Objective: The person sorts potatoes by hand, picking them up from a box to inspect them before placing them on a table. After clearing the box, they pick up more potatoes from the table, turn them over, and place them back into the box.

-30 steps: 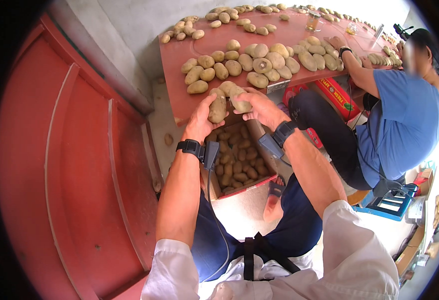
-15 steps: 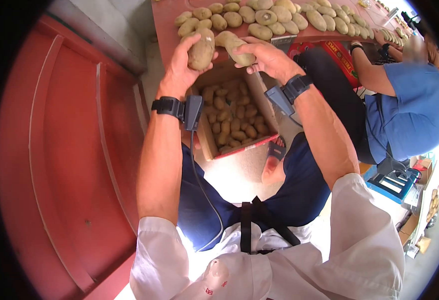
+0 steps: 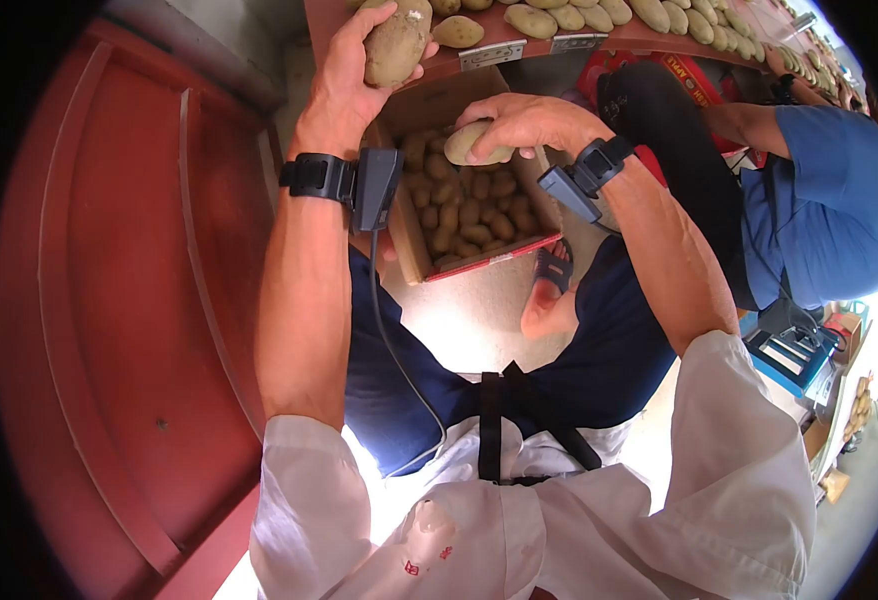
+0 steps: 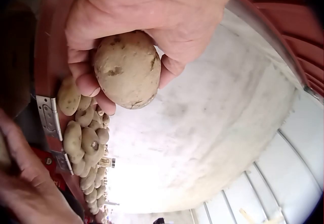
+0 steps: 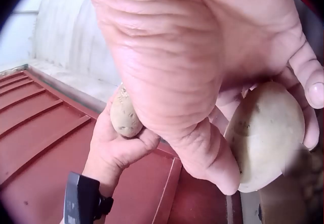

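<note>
My left hand (image 3: 344,85) grips a large potato (image 3: 397,48) near the table edge, fingers and thumb round its sides. Pits and dark marks show on that potato's skin (image 4: 129,70) in the left wrist view. Lower and to the right, my right hand (image 3: 544,122) holds a paler, smooth potato (image 3: 474,143) between thumb and fingers, over an open cardboard box (image 3: 551,205). Many potatoes (image 3: 474,215) lie inside this box. In the right wrist view the thumb presses one side of the pale potato (image 5: 273,133), with fingers on the other.
Potatoes (image 3: 531,21) line the red table (image 3: 444,68), which has metal hinges (image 3: 492,55) on its front edge. A red panelled door (image 3: 119,300) stands at left. To the right sits another person in a blue shirt (image 3: 839,210). A sandalled foot (image 3: 551,268) is beside the box.
My hands have come apart: the right has lowered its potato from the table edge to over the box, while the left keeps its potato up. The head view has tilted downward.
</note>
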A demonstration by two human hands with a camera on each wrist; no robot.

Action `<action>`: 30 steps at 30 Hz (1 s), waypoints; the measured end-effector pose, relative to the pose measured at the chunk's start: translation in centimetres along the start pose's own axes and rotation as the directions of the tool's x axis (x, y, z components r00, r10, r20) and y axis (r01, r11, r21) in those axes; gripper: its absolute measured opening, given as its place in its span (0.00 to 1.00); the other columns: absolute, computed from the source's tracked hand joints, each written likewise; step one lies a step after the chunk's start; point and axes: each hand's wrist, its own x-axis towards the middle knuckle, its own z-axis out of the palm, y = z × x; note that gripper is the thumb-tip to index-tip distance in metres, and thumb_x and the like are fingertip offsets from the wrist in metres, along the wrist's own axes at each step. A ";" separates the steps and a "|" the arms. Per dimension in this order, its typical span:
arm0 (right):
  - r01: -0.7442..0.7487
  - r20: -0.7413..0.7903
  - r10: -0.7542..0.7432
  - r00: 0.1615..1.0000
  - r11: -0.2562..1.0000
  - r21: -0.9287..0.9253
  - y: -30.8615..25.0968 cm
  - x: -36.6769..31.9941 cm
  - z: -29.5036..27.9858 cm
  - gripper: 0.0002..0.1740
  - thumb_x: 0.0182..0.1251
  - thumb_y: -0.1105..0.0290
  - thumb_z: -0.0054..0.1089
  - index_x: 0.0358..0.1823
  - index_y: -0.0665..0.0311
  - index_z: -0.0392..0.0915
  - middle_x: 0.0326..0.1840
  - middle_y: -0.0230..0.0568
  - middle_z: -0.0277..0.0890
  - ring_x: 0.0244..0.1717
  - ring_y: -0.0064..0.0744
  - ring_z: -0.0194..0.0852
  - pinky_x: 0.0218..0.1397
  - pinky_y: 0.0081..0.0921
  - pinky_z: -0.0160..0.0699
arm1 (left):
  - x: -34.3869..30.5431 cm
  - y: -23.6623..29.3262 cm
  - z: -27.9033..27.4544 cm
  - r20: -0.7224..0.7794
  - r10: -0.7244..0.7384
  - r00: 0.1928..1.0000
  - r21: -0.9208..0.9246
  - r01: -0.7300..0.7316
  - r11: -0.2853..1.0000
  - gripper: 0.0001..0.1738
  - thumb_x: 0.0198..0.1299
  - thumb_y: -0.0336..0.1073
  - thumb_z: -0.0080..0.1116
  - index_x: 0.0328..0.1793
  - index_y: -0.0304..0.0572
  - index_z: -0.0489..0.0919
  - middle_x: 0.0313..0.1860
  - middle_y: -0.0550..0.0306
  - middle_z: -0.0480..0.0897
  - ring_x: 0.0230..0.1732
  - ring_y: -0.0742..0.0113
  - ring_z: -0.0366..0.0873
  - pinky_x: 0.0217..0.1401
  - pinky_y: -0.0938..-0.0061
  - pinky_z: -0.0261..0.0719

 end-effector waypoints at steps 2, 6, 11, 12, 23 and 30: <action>-0.017 0.042 0.018 0.999 0.999 -0.035 0.1 0.1 0.1 0.38 0.53 0.53 0.71 0.67 0.57 0.80 0.48 0.40 0.81 0.34 0.29 0.73 0.29 0.28 0.70 | -0.1 0.1 0.0 0.006 0.003 1.000 -0.005 -0.002 1.000 0.21 0.71 0.49 0.56 0.60 0.42 0.81 0.45 0.56 0.87 0.37 0.58 0.87 0.31 0.68 0.84; -0.012 0.084 0.019 0.996 0.996 -0.088 0.5 0.3 0.1 0.39 0.51 0.50 0.70 0.67 0.57 0.80 0.53 0.41 0.81 0.36 0.32 0.76 0.30 0.30 0.73 | -0.1 0.2 -0.1 0.009 0.002 1.000 -0.016 -0.002 1.000 0.21 0.72 0.48 0.57 0.60 0.42 0.81 0.46 0.55 0.87 0.38 0.58 0.87 0.32 0.68 0.84; 0.005 0.033 0.000 0.999 0.991 -0.136 0.9 0.3 0.2 0.40 0.51 0.48 0.69 0.67 0.56 0.79 0.59 0.44 0.79 0.39 0.36 0.79 0.33 0.32 0.77 | -0.3 0.6 -0.1 -0.010 -0.024 1.000 -0.017 0.024 1.000 0.21 0.71 0.48 0.59 0.60 0.42 0.82 0.47 0.55 0.87 0.39 0.58 0.87 0.32 0.67 0.85; 0.008 0.029 -0.004 1.000 0.990 -0.143 1.0 0.2 0.2 0.40 0.51 0.48 0.69 0.67 0.56 0.79 0.59 0.44 0.78 0.39 0.37 0.79 0.33 0.32 0.78 | -0.2 0.6 -0.2 -0.005 -0.037 0.999 0.000 0.037 0.999 0.21 0.71 0.48 0.59 0.60 0.42 0.82 0.47 0.55 0.87 0.39 0.58 0.87 0.32 0.67 0.85; -0.090 -0.050 0.081 0.995 0.972 -0.217 0.9 -1.2 -1.1 0.38 0.51 0.52 0.70 0.67 0.54 0.80 0.60 0.41 0.78 0.48 0.33 0.77 0.40 0.30 0.76 | 1.1 -1.8 -3.5 0.069 -0.223 0.972 0.627 0.132 0.768 0.26 0.66 0.51 0.66 0.60 0.38 0.84 0.50 0.55 0.87 0.50 0.62 0.85 0.49 0.71 0.81; -0.148 -0.170 0.139 0.976 0.988 -0.038 0.7 -3.0 -2.4 0.33 0.53 0.57 0.71 0.65 0.52 0.82 0.53 0.34 0.77 0.46 0.29 0.71 0.41 0.28 0.68 | 0.4 -2.9 -2.4 -0.036 -0.461 0.887 0.977 0.129 0.171 0.37 0.56 0.61 0.67 0.59 0.36 0.86 0.52 0.51 0.86 0.53 0.58 0.81 0.55 0.63 0.76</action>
